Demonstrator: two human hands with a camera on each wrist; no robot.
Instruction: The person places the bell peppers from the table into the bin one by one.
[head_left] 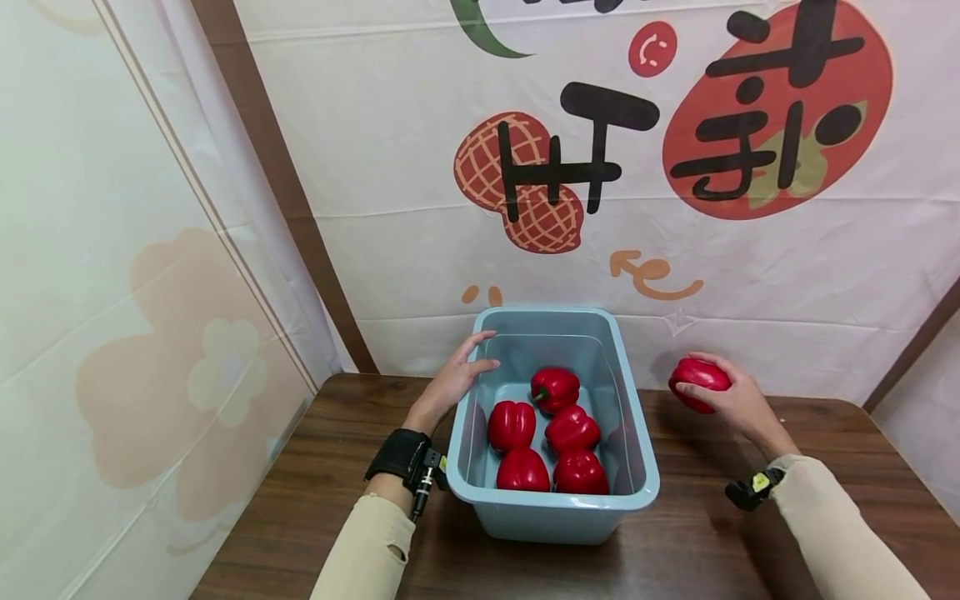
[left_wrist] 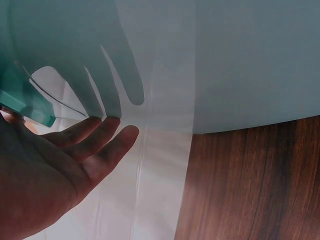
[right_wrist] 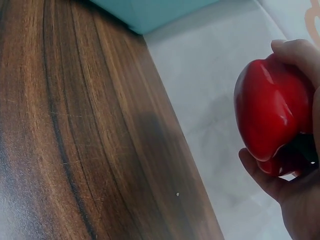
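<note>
Red pepper held beside the bin

The right hand (head_left: pixel 738 398) grasps a red pepper (head_left: pixel 699 383) above the table (head_left: pixel 300 500), at 3 o'clock of the blue bin (head_left: pixel 633 433), long axis lying sideways toward 9 o'clock. The left hand (head_left: pixel 453 379), fingers straight, rests against the bin's left rim.

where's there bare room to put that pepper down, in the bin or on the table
The bin is crowded at its near end, where five peppers cluster; bare floor shows only at its far end, beside the left hand. The table is bare right of the bin, under and nearer than the right hand holding the pepper, and in front of the bin.
</note>
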